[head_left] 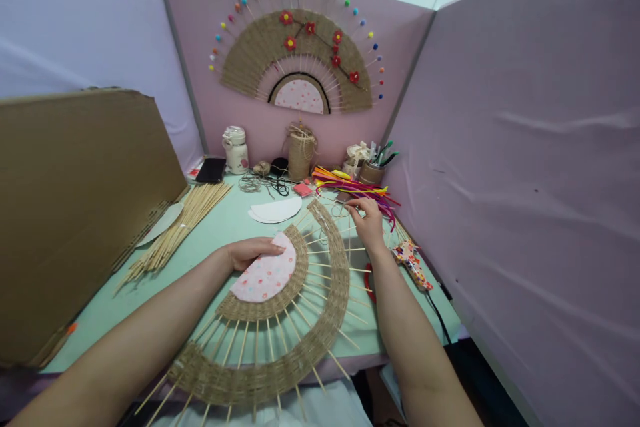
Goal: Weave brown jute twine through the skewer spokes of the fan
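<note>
A half-round woven fan (343,267) of thin sticks and twine lies tilted across the table's front edge, its outer band curving toward me. At its centre is a pink spotted half-circle of fabric (267,273). My left hand (253,252) grips the fan by this centre, thumb on the fabric and the other fingers hidden beneath. Beyond the band's far right end, my right hand (367,219) is closed in a pinch on a thin strand of twine (349,233), which runs down toward the band. Bare stick ends stick out past the weaving.
A bundle of sticks (175,233) and a large cardboard sheet (85,213) stand left. Colourful pipe cleaners (355,185), a twine spool (301,153) and white half-circles (275,211) lie behind. A patterned glue gun (414,265) is right. A finished fan (260,47) hangs on the back panel.
</note>
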Demonstrator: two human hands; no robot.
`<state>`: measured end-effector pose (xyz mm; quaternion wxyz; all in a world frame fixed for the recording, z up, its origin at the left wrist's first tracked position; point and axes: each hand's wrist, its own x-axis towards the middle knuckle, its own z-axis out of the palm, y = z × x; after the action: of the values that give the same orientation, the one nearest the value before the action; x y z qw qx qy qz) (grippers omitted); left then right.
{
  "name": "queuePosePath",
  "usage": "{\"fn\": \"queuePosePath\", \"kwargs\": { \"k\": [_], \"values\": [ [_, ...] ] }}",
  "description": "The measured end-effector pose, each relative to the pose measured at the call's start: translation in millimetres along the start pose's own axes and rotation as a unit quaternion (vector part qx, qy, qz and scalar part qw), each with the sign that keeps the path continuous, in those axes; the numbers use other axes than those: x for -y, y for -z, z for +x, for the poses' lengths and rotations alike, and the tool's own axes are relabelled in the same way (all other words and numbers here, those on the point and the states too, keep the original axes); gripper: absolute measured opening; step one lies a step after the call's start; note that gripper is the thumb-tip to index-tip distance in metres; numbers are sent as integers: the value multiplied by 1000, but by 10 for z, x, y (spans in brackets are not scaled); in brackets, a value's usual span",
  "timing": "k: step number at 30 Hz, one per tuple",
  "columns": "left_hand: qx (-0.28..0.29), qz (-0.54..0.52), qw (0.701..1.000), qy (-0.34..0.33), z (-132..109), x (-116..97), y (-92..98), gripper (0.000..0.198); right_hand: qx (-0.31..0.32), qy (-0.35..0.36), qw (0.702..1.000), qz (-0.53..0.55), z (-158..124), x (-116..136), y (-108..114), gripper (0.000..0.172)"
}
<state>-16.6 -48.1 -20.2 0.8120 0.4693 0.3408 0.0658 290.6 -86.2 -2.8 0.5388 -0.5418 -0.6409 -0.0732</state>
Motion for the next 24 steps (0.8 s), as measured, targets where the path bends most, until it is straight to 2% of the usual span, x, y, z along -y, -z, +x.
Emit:
{"fn": "queuePosePath", "kwargs": {
  "k": [5,10,16,21,24],
  "values": [
    [3,5,1000,1,23,16,12,23,48,-78,992,86,-3,-64,-56,16],
    [-2,11,1000,5,29,15,-7,28,91,-174,965,176,12,-74,-71,20],
    [1,-3,1000,2,40,19,-32,28,133,-214,947,197,-9,-24,-212,19],
    [-4,-47,999,-14,39,21,-57,27,215,-243,907,269,-115,72,-386,19],
    [-31,-109,993,-30,6,-12,-58,23,203,-235,906,288,-147,123,-392,19]
  ]
}}
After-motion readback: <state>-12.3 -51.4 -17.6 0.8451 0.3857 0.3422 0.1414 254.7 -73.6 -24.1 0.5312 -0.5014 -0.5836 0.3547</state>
